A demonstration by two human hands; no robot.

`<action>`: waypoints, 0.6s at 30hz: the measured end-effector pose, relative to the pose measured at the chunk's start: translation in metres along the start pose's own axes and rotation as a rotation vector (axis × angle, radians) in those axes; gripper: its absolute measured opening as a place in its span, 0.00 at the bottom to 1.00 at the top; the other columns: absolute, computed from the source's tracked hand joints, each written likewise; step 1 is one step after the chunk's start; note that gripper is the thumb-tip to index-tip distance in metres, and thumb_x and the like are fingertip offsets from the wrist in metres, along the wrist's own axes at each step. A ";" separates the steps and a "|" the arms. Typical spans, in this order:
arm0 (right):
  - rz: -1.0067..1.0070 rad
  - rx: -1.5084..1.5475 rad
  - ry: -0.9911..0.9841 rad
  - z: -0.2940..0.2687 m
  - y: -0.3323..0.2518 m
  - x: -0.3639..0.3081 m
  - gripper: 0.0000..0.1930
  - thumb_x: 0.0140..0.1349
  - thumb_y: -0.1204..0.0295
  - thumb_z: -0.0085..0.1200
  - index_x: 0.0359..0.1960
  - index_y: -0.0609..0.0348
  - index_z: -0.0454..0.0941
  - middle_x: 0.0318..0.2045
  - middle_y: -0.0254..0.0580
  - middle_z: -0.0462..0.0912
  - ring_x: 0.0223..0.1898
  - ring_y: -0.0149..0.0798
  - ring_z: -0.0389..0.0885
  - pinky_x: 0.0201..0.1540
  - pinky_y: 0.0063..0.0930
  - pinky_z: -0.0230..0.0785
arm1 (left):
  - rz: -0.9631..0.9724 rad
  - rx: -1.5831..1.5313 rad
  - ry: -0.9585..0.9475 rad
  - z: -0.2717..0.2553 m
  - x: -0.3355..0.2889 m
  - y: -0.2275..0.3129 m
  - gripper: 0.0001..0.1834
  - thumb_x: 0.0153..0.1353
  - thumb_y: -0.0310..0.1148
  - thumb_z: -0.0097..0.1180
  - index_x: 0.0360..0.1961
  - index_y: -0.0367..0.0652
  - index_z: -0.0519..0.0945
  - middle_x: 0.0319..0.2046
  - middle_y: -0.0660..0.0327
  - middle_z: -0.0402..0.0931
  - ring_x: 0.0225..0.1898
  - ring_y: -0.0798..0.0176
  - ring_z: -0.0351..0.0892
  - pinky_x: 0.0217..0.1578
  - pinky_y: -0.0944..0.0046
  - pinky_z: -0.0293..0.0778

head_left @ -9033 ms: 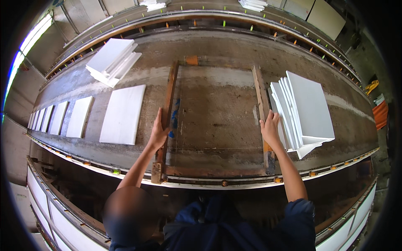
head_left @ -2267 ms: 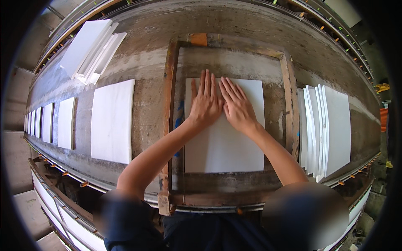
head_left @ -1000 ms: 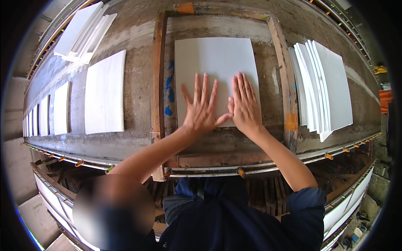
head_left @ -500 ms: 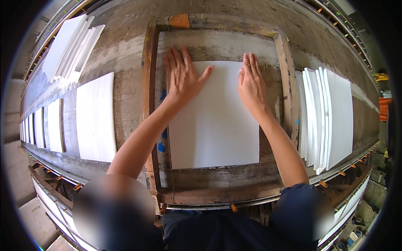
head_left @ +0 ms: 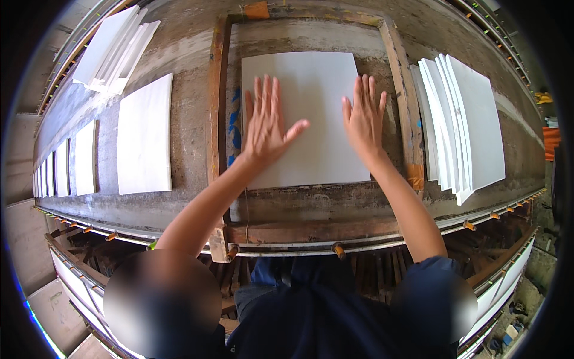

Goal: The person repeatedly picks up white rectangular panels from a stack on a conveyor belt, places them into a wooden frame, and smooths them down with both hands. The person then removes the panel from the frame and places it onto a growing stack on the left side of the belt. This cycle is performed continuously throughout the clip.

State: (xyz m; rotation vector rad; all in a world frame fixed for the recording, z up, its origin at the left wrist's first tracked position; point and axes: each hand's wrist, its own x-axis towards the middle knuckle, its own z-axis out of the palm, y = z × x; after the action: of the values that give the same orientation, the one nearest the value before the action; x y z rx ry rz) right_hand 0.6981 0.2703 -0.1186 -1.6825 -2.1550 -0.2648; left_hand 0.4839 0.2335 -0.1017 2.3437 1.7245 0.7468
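Pale glare on tabletop (head_left: 108, 119), left of frame; soft shadows on white panel (head_left: 314, 143), centre; 2 blurred patches, bottom; rim bowed.

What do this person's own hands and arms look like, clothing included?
The left hand and right hand are bare, with no gloves, rings or watch visible. The right sleeve is dark navy, ending near the elbow; the left cuff is blurred out.

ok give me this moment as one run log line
left hand: open, over left side of white rectangular sheet | right hand: open, over its right edge | brown rectangular wooden frame: surrounds sheet
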 end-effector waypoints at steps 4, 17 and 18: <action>-0.175 0.146 -0.116 -0.036 -0.013 -0.042 0.32 0.63 0.56 0.39 0.62 0.69 0.53 0.63 0.57 0.55 0.67 0.48 0.45 0.67 0.49 0.33 | 0.106 0.133 -0.210 -0.009 -0.042 0.033 0.55 0.50 0.74 0.31 0.66 0.38 0.45 0.67 0.45 0.36 0.68 0.44 0.27 0.60 0.33 0.24; -0.358 0.179 -0.221 -0.053 -0.016 -0.045 0.40 0.58 0.50 0.46 0.65 0.58 0.45 0.63 0.61 0.49 0.66 0.54 0.46 0.66 0.48 0.40 | 0.084 0.051 -0.153 -0.006 -0.047 0.039 0.53 0.49 0.72 0.38 0.65 0.40 0.49 0.65 0.41 0.38 0.67 0.40 0.33 0.58 0.29 0.27; -0.329 0.192 -0.198 -0.054 -0.016 -0.042 0.40 0.58 0.50 0.46 0.65 0.59 0.45 0.63 0.63 0.49 0.66 0.56 0.47 0.66 0.48 0.40 | 0.009 -0.026 -0.089 -0.006 -0.043 0.037 0.53 0.51 0.71 0.38 0.65 0.38 0.49 0.65 0.39 0.38 0.67 0.39 0.33 0.60 0.32 0.28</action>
State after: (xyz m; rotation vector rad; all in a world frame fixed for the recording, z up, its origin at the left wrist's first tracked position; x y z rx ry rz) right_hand 0.7009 0.2084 -0.0853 -1.2932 -2.5114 0.0224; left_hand 0.5034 0.1799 -0.0950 2.3317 1.6585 0.6517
